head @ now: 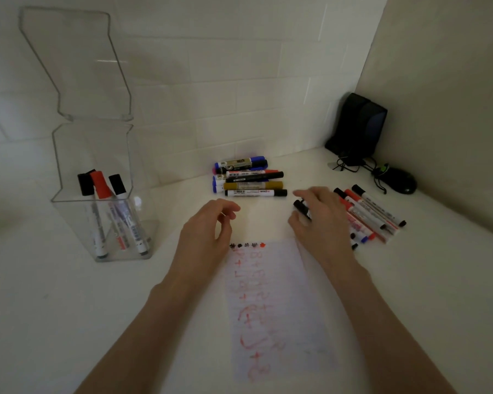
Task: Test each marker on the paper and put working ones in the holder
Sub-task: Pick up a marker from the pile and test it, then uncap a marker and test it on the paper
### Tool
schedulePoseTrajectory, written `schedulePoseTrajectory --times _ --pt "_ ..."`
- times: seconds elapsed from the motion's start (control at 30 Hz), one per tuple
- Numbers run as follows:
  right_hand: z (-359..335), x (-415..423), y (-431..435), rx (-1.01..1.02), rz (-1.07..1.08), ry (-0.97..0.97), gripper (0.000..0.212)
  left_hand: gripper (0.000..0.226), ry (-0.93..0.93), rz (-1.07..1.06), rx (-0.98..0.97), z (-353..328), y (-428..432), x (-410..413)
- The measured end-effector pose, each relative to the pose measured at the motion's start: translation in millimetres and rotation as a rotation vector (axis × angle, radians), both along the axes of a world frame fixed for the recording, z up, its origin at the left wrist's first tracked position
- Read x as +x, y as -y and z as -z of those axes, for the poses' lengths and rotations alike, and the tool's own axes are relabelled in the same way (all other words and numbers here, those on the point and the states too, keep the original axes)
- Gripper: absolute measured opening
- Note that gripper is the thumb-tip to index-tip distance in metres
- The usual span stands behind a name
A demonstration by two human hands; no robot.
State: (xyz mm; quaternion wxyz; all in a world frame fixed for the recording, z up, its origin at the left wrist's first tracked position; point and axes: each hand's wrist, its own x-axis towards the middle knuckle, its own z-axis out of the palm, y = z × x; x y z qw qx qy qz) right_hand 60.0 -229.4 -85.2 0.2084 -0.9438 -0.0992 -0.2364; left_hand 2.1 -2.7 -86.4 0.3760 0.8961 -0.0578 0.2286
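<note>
Black-capped marker [301,208] gripped by curled right-hand fingers [322,198]; left-hand fingers [228,208] loosely curled, empty; holder [66,220] well left of them

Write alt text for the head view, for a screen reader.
A person's right hand grips a black-capped marker near a paper covered in red scribbles, while the left hand hovers holding nothing. A clear holder at left holds three markers; more lie in a pile behind and a row at right.
</note>
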Motion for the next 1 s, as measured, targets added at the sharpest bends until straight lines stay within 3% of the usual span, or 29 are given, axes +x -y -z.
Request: schedulePoseTrajectory --times 0.13,0.37,0.57,0.67,0.73,0.8,0.9,1.0 --pt "6.8 19.7 -29.6 -0.172 -0.149 -0.071 0.052 0.032 0.049 0.011 0.113 1.1 0.0 -0.2" --pt "7.9 33.5 -48.8 -0.214 -0.107 0.061 0.032 0.034 0.075 0.019 0.140 2.2 -4.4 0.2" --pt "5.6 33.2 -53.2 -0.227 -0.126 0.098 0.027 0.029 0.064 0.006 0.131 -0.3 -1.9 -1.1" --pt "-10.3 19.7 -54.9 0.054 -0.119 0.011 0.020 0.015 0.057 0.001 0.054 -3.8 -0.5 -5.0" --pt "-26.9 5.3 -54.8 0.452 -0.155 -0.267 0.019 0.012 0.011 0.025 0.018 -8.4 3.5 -6.1" --pt "-36.2 -11.1 -51.0 0.798 -0.218 -0.424 0.019 0.024 -0.078 0.066 0.011 -11.6 7.9 -5.2" --pt "-36.0 -29.1 -43.1 0.923 -0.217 -0.467 0.013 0.033 -0.124 0.110 0.086 -8.7 10.9 -1.1" --pt "-31.1 -36.5 -40.9 0.966 -0.229 -0.483 0.017 0.024 -0.008 0.148 0.161 -5.5 10.5 -2.8"
